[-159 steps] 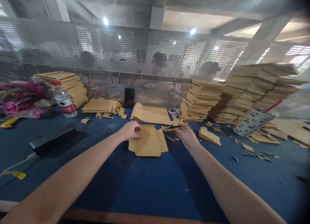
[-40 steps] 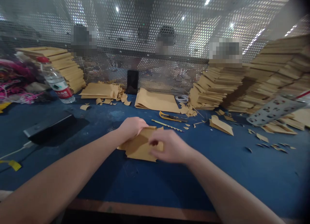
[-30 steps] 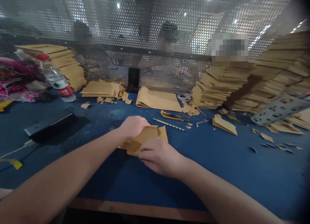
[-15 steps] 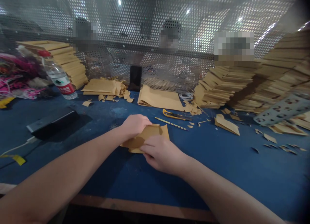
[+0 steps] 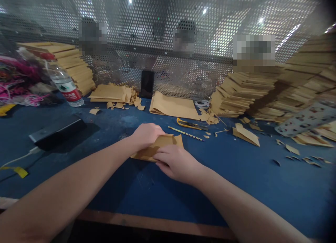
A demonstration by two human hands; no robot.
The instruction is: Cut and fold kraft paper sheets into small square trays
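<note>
A piece of folded brown kraft paper [image 5: 168, 141] lies on the blue tabletop in front of me, with a raised crease along its far side. My left hand [image 5: 147, 134] is closed at its far left edge, the fingers curled over and partly hidden. At the near edge, my right hand [image 5: 176, 162] grips the paper with bent fingers, the thumb below. Just beyond the paper lie a patterned pencil [image 5: 185, 133] and a yellow box cutter [image 5: 191, 124].
Tall stacks of brown paper [image 5: 236, 94] stand at the right, beside a patterned pale case [image 5: 307, 120]. A water bottle [image 5: 68, 87], a dark device with a cable [image 5: 57, 132] and pink strings [image 5: 18, 82] are at the left. A phone [image 5: 147, 84] leans against the perforated metal screen [image 5: 126, 61].
The near flap that stuck out below the paper no longer shows there; the near edge looks straight. My right hand has shifted very slightly, while my left hand stays at the far edge.
</note>
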